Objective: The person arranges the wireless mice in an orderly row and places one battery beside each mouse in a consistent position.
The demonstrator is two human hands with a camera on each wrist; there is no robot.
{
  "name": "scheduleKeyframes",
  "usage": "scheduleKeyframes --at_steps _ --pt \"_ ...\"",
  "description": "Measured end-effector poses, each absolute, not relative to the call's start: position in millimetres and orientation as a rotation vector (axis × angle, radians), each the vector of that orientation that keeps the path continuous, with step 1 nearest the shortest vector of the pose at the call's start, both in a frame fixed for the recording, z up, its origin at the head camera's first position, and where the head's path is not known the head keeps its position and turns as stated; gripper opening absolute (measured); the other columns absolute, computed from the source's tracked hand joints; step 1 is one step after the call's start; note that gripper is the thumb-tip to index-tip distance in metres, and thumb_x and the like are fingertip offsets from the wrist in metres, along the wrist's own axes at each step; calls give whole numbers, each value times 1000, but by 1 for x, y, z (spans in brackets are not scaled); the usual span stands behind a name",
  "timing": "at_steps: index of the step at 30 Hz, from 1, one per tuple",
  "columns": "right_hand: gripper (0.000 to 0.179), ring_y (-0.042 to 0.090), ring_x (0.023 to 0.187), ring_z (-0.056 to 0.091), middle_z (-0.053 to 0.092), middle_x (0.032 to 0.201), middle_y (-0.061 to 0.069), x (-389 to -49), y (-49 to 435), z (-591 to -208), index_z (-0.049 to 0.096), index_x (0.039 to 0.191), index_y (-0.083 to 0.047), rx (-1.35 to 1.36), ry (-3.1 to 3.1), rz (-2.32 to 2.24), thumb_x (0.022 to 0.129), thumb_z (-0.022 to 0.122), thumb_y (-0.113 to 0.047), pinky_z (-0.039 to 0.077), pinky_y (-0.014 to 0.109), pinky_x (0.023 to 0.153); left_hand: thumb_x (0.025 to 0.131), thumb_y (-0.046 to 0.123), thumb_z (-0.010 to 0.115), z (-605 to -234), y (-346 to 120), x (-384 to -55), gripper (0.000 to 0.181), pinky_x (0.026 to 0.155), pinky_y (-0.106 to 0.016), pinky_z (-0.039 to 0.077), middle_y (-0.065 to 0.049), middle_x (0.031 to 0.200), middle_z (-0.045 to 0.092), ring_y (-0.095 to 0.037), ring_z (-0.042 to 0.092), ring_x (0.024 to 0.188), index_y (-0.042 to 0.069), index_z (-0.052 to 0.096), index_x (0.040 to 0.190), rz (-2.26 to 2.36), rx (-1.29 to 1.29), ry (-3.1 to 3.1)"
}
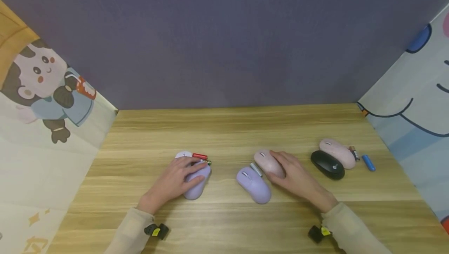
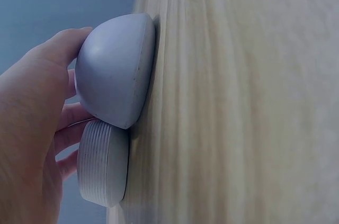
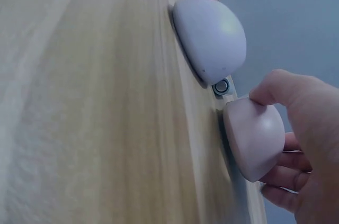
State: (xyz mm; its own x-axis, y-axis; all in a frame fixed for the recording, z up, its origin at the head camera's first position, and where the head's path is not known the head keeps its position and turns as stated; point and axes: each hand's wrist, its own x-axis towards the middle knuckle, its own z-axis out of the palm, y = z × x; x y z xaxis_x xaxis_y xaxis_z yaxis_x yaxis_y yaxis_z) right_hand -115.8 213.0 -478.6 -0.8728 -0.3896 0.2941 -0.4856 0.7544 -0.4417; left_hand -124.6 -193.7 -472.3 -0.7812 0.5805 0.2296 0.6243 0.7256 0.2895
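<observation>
On the left, my left hand [image 1: 175,179] grips a purple mouse [image 1: 195,190], thumb on its near side and fingers over the far side. Against that mouse, in the left wrist view, sits a white mouse with a ribbed side [image 2: 100,166], partly covered by the hand in the head view. A red battery [image 1: 200,156] and a green battery [image 1: 209,162] lie close by. My right hand [image 1: 294,176] holds a pink mouse [image 1: 267,163] between thumb and fingers. A silver battery [image 1: 256,169] lies between it and a second purple mouse [image 1: 257,189].
Right of the right hand, a black mouse [image 1: 324,163] rests beside another pink mouse [image 1: 337,152]. A dark battery [image 1: 355,153] and a blue battery [image 1: 368,163] lie at its far end. A dark panel [image 1: 224,51] stands behind the wooden table [image 1: 224,129].
</observation>
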Motion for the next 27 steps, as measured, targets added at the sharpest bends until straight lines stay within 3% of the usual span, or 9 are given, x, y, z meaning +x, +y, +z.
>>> scheduleKeyframes --at_steps 27 --pt "68 46 119 61 63 131 27 -137 233 -467 54 143 6 636 -2747 841 88 81 -25 55 60 96 98 48 66 -476 -193 -125 46 115 -63 39 -7 141 64 -35 58 131 26 68 138 -544 -960 -2830"
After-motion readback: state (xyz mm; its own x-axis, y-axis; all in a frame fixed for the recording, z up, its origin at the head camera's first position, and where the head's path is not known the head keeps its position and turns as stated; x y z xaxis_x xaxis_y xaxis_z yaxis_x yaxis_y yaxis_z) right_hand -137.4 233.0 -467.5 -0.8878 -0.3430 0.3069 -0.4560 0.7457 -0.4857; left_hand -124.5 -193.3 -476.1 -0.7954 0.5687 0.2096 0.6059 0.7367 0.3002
